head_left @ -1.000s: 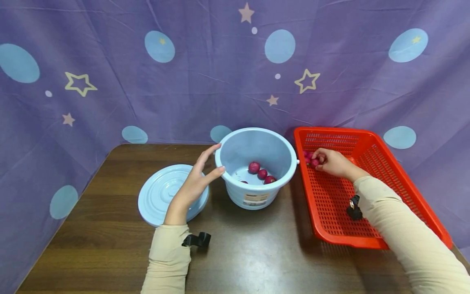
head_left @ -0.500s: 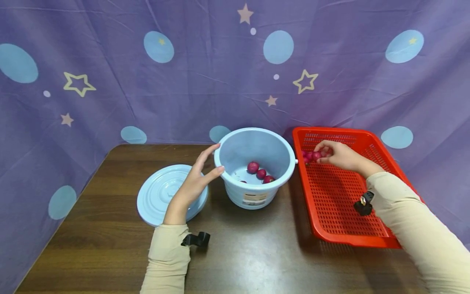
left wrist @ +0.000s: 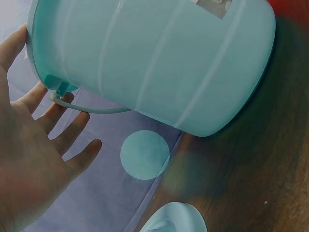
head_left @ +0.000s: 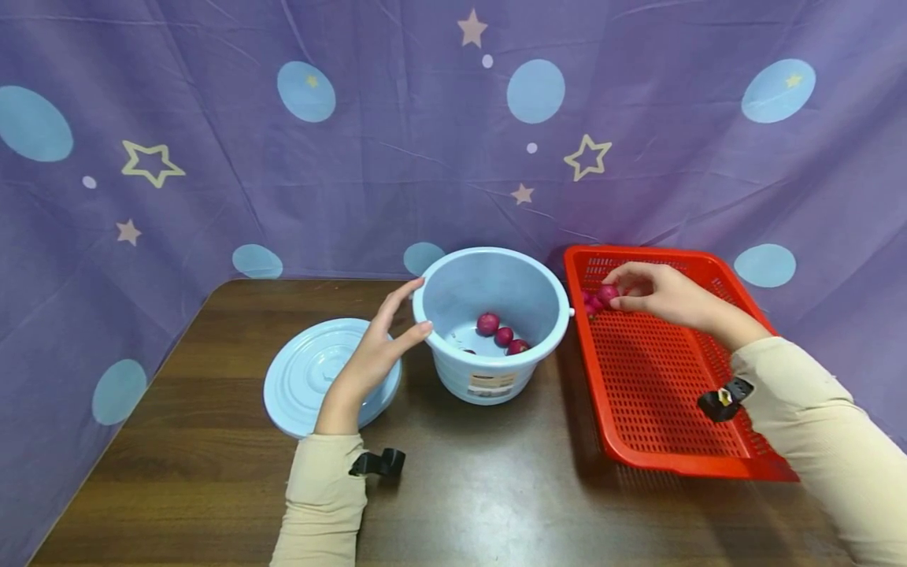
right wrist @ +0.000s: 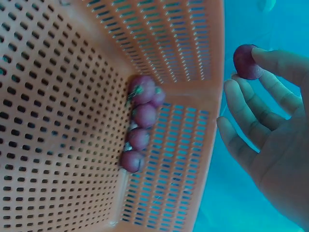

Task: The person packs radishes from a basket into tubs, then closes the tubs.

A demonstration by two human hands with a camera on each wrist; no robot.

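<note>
A light blue bucket stands mid-table with several red radishes on its bottom. My left hand rests its thumb and fingertips against the bucket's left rim, fingers spread; in the left wrist view they lie near the pale bail handle. Over the far left corner of the red slotted basket, my right hand pinches one radish between thumb and fingers. Below it, several more radishes sit lined along the basket's wall.
Left of the bucket lies a round light blue lid, partly behind my left hand. A purple curtain with stars and dots hangs behind the brown wooden table. The basket's left rim stands close to the bucket's right side.
My right hand has lifted a radish up from the basket's far left corner, the forearm swinging to the right. The left hand has stayed at the bucket's rim.
</note>
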